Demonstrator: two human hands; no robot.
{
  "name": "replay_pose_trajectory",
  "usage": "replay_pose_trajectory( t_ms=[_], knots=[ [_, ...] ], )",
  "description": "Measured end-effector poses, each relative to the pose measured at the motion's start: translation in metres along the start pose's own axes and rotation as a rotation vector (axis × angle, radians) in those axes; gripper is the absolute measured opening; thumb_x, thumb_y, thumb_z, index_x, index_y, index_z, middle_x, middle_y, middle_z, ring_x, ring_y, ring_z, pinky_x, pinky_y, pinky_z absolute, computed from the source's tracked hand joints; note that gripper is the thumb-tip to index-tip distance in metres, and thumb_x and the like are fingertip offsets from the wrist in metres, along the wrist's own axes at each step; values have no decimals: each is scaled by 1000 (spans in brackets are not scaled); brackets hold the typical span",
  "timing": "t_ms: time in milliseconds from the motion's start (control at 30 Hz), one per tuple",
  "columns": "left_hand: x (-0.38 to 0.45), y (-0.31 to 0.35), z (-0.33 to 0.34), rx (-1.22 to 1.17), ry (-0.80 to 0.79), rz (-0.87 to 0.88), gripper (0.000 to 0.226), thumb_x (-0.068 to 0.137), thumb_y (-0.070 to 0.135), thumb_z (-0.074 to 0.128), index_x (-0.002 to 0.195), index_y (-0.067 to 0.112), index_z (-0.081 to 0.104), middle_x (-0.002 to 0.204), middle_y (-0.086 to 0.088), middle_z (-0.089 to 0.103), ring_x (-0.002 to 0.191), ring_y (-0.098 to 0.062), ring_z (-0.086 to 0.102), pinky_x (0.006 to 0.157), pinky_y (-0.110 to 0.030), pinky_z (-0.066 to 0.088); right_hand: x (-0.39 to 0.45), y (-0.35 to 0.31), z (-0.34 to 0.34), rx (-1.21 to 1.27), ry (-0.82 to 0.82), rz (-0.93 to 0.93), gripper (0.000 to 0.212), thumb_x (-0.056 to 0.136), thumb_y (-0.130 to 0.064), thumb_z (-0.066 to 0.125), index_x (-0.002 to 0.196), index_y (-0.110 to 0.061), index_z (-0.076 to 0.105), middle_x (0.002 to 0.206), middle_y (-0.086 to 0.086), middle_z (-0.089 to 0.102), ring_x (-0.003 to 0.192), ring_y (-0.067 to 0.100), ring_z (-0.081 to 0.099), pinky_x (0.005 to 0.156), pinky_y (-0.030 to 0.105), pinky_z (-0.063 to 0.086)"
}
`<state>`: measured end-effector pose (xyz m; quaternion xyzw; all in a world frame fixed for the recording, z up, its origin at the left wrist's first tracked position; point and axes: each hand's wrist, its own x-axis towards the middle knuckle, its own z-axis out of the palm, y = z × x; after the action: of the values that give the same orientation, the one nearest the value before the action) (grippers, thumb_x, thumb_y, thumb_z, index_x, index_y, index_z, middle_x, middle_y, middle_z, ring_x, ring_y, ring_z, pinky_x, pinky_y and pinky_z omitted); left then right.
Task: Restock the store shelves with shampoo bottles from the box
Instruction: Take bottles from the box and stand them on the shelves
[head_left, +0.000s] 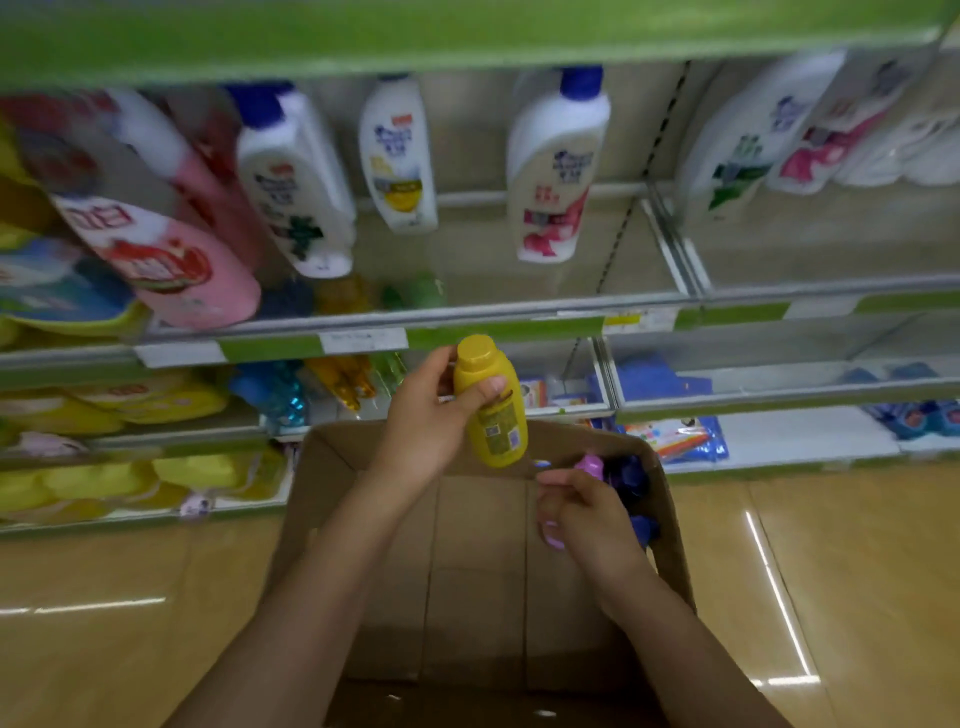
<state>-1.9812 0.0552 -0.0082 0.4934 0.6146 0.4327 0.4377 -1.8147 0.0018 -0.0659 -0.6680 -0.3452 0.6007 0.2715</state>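
The left hand (426, 421) is gripping a small yellow shampoo bottle (492, 402) above the far edge of the cardboard box (467, 561), thumb lying across its front and fingers curling round behind, mostly hidden by the bottle. The bottle is smooth, rounded plastic with a matching yellow cap and a printed label too blurred to read. The right hand (584, 514) is reaching down inside the box at its right side, fingers curling round a pale purple bottle (589, 467); the hand is covering most of that bottle, leaving only its top and a sliver below the knuckles showing. Just beyond it, dark blue bottles (631, 480) are lying against the box wall, their shapes hard to make out. The box is plain brown corrugated card, its near end cut off by the frame. On the metal shelf (467, 312) behind, tall white bottles (397, 156) are appearing motion-smeared.
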Motion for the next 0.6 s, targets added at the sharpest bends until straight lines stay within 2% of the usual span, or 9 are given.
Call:
replay_pose_trajectory(
  t_ms=[67, 133, 233, 267, 367, 433, 500, 600],
  knots=[
    [-10, 24, -16, -29, 25, 23, 20, 83, 15, 70, 100, 17, 62, 94, 3, 69, 88, -12, 65, 78, -23, 50, -16, -20, 4, 20, -19, -61, 25, 91, 14, 47, 109, 3, 61, 94, 15, 60, 74, 14, 57, 60, 11, 46],
    [-23, 50, -33, -57, 52, 67, 20, 83, 18, 69, 103, 15, 63, 95, 3, 69, 89, -10, 65, 78, -20, 51, -34, -44, 10, 43, -21, -134, 28, 89, 13, 53, 116, 6, 58, 103, 19, 62, 83, 19, 60, 68, 16, 48],
    [-38, 86, -53, -69, 61, 135, 19, 85, 20, 68, 103, 15, 64, 91, 6, 69, 79, 1, 63, 69, -10, 48, -56, -72, 19, 123, -109, -172, 42, 85, 9, 63, 125, -1, 55, 120, 17, 59, 91, 22, 63, 71, 23, 54],
    [-43, 100, -61, -74, 65, 159, 19, 86, 20, 67, 104, 14, 64, 90, 6, 69, 77, 2, 63, 66, -9, 47, -65, -83, 21, 103, -134, -217, 45, 83, 3, 69, 124, -7, 56, 122, 13, 60, 96, 22, 64, 77, 28, 55],
    [-58, 139, -81, -107, 76, 205, 24, 86, 23, 66, 107, 12, 66, 95, -3, 72, 85, -8, 67, 72, -17, 53, -97, -115, 25, -50, -238, -373, 49, 72, -17, 82, 117, -18, 62, 114, 4, 69, 95, 19, 68, 89, 39, 53],
    [-67, 162, -93, -129, 86, 236, 24, 86, 27, 66, 105, 12, 67, 96, -7, 73, 88, -15, 68, 77, -27, 53, -118, -136, 27, -36, -327, -432, 44, 76, -13, 80, 116, -15, 63, 109, 5, 73, 98, 22, 70, 92, 39, 53],
    [-76, 183, -104, -135, 85, 260, 24, 85, 32, 66, 103, 15, 68, 96, -5, 73, 87, -14, 69, 77, -27, 54, -139, -151, 27, -3, -420, -470, 41, 80, -9, 75, 119, -12, 62, 110, 5, 73, 103, 22, 69, 93, 35, 54],
    [-91, 209, -117, -161, 93, 290, 24, 85, 31, 67, 104, 16, 69, 95, -3, 74, 88, -13, 70, 75, -21, 54, -166, -166, 29, 12, -485, -516, 46, 74, -19, 74, 119, -15, 62, 110, 4, 73, 103, 20, 69, 91, 33, 56]
  ],
)
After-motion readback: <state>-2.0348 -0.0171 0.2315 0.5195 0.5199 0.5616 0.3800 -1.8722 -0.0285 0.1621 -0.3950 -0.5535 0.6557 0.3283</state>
